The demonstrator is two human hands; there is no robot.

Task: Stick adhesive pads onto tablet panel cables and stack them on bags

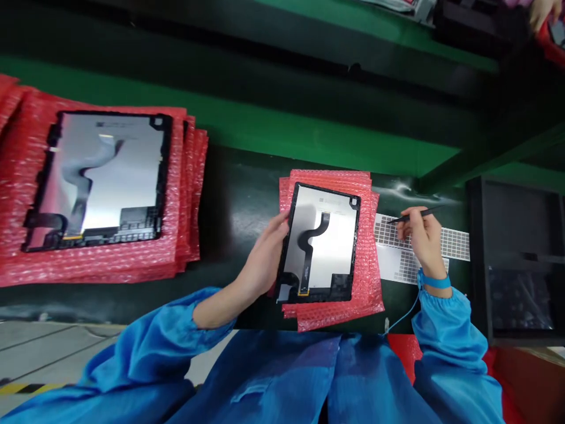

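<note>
A tablet display panel (pixel 329 235) lies back side up on a small stack of red bubble wrap sheets (pixel 366 282); a black flex cable curves down its silver back. My left hand (pixel 265 259) grips the panel's left edge, fingers curled on it. My right hand (pixel 421 238) is closed round black tweezers (pixel 415 215), whose tip rests over a white sheet of small grey stickers (pixel 454 242) to the right of the panel. A blue wrist strap (pixel 435 281) with a cord circles my right wrist.
A second display panel (pixel 101 176) lies on a taller pile of red bubble wrap (pixel 185 194) at the left. A black tray (pixel 516 259) stands at the right. Behind runs a green conveyor belt (pixel 273 129). Another person's hand (pixel 542 12) shows at the top right.
</note>
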